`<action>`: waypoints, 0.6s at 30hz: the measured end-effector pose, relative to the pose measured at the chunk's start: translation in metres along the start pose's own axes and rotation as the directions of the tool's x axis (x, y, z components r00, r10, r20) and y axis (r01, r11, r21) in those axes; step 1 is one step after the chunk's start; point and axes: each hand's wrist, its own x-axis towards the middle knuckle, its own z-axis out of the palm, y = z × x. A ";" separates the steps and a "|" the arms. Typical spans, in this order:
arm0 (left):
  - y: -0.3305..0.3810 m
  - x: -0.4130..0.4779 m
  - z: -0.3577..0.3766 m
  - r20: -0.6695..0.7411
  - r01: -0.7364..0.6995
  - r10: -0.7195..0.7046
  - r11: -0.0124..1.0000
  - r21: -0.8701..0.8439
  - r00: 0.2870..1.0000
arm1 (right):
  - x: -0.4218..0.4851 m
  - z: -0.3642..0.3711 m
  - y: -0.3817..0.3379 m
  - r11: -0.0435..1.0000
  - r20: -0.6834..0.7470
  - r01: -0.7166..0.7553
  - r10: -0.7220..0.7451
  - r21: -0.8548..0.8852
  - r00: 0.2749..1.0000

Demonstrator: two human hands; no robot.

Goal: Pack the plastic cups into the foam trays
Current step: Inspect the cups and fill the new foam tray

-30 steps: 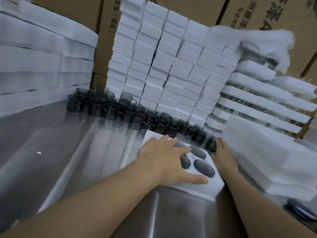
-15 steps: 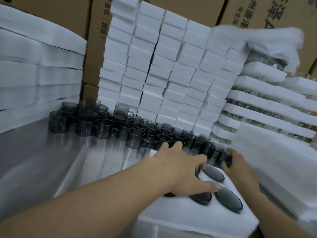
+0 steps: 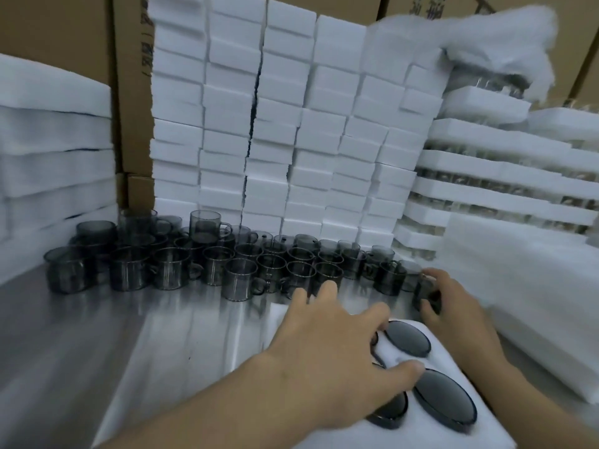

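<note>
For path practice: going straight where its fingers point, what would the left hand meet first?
Likely the nearest loose cups just beyond the left hand, though depth is unclear.

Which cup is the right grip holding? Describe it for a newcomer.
Find the white foam wall; a row of smoky cups runs along its foot. Follow the row to its right end: that cup is the only one the right grip holds.
</note>
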 end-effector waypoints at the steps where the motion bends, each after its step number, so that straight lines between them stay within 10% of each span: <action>1: -0.001 -0.001 0.000 -0.025 0.009 -0.009 1.000 0.003 1.000 | -0.003 -0.001 -0.001 1.000 -0.015 0.007 -0.007 0.018 1.000; 13: 0.008 -0.012 0.004 -0.264 0.081 -0.080 0.997 -0.007 0.961 | -0.079 -0.045 -0.024 0.940 -0.177 0.152 -0.101 0.305 0.979; 18: 0.006 -0.022 0.003 -0.602 0.065 0.030 0.989 0.136 0.798 | -0.073 -0.079 -0.059 0.859 -0.389 0.379 -0.236 0.345 0.890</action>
